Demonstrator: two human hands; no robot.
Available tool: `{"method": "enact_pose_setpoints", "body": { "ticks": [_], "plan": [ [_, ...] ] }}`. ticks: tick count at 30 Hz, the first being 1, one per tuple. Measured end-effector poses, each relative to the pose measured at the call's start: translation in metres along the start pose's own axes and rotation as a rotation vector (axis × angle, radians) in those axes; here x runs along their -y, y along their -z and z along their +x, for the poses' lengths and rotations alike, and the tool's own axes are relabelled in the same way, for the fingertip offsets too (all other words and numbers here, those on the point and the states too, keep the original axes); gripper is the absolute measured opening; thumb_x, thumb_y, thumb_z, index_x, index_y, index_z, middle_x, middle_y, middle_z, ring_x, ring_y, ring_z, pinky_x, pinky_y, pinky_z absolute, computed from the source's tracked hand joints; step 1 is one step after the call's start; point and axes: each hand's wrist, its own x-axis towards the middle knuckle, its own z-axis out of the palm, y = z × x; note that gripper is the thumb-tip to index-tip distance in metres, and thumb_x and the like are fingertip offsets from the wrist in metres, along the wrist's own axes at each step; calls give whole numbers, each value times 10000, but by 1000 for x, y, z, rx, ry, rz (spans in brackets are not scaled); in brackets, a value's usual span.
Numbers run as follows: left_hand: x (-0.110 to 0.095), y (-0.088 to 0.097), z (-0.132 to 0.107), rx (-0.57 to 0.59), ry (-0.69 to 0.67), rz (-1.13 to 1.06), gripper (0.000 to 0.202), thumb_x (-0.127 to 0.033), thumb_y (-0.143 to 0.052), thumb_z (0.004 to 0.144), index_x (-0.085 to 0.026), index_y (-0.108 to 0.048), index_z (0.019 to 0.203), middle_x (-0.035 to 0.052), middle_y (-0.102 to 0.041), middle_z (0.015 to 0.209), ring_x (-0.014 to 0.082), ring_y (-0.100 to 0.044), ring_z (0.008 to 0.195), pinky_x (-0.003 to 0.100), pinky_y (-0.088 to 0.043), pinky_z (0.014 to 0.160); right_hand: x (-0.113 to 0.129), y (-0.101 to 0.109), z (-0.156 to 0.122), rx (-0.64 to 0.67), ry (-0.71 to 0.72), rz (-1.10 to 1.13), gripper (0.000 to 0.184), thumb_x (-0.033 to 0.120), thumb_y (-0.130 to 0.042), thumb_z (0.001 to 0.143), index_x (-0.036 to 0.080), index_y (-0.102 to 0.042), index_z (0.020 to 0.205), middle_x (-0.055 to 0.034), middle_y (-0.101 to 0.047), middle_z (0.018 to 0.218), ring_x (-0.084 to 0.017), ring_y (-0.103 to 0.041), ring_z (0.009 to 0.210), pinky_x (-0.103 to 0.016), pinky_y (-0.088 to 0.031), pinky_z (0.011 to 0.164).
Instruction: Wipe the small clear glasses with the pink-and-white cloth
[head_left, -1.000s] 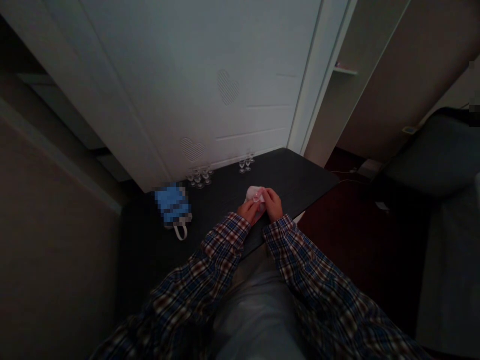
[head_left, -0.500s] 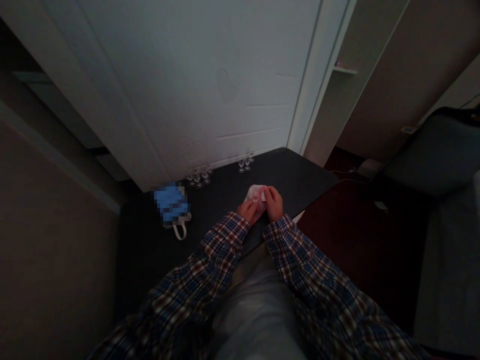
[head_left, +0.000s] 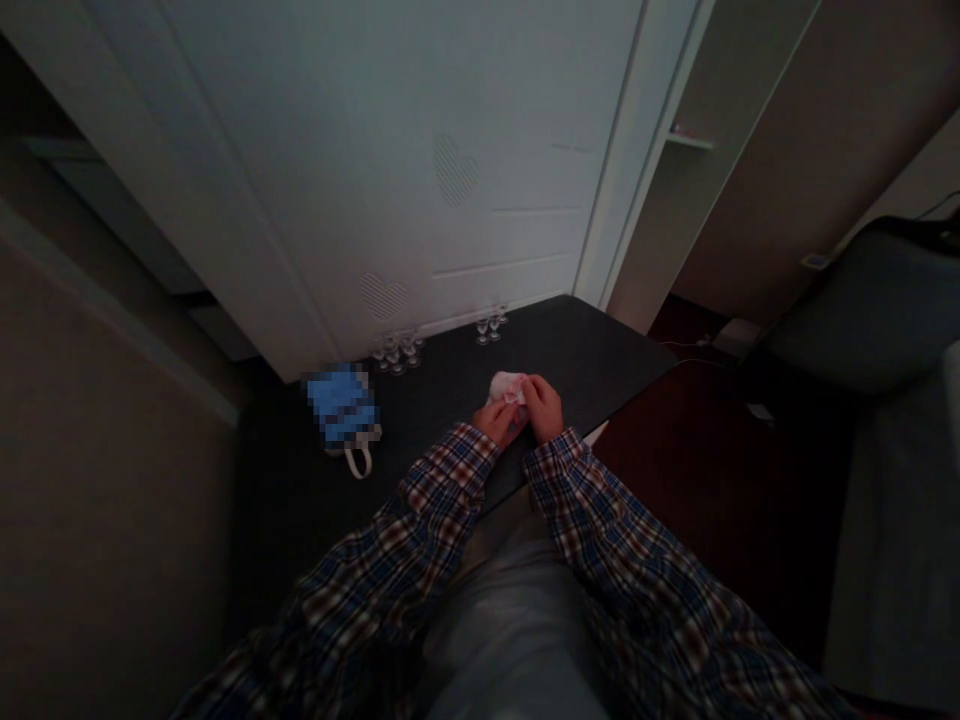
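Both hands meet over the near part of a dark table, closed around a pink and white cloth (head_left: 507,384). My left hand (head_left: 492,420) grips the cloth from the left, its fingers bent and close together. From the right, my right hand (head_left: 544,408) pinches the cloth with thumb and fingers. Something small may be wrapped in the folds, but dim light and the fingers hide it. Beyond the hands, small clear stemmed glasses (head_left: 493,326) stand near the table's back edge. Farther left is a larger group of similar glasses (head_left: 395,352).
The dark table (head_left: 592,345) backs onto a white panel (head_left: 375,150) with heart patterns. A blurred-out blue bag (head_left: 343,405) with a pale handle (head_left: 360,461) lies at the left. Right of the table are a dark red floor (head_left: 690,480) and a grey chair (head_left: 877,300).
The fingers have shifted slightly on the cloth, and the cloth is bunched differently between them. The right hand has moved a little left. Glasses and bag stay where they were.
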Motion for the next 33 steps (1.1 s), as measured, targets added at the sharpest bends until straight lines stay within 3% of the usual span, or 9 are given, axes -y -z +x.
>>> {"method": "enact_pose_setpoints", "body": {
  "ticks": [7, 14, 25, 33],
  "plan": [
    [-4, 2, -2, 36, -11, 5, 314, -356, -447, 827, -173, -532, 586, -30, -428, 392, 100, -441, 385, 212, -301, 418, -1, 1, 0, -100, -10, 38, 350, 457, -386, 854, 178, -590, 798, 2, -578, 729, -123, -505, 682, -221, -385, 636],
    [-1, 1, -2, 64, 4, -9, 285, -350, -424, 830, -183, -493, 609, -47, -407, 366, 89, -396, 320, 207, -283, 379, -4, 0, 1, -103, -3, 59, 348, 459, -400, 843, 177, -595, 790, -1, -584, 730, -123, -502, 677, -223, -396, 643],
    [-5, 3, -4, 59, -14, 34, 315, -368, -433, 834, -172, -504, 598, -39, -422, 389, 98, -423, 375, 218, -289, 429, 4, 3, -3, -211, 33, 73, 354, 445, -414, 845, 155, -606, 781, 4, -574, 712, -114, -499, 671, -220, -377, 632],
    [-5, 5, -3, 86, -47, 53, 317, -365, -425, 828, -173, -501, 588, -43, -416, 387, 87, -404, 371, 210, -291, 439, 6, 3, -5, -221, 37, 63, 347, 440, -416, 849, 157, -610, 801, 5, -573, 713, -111, -486, 661, -215, -378, 625]
  ]
}}
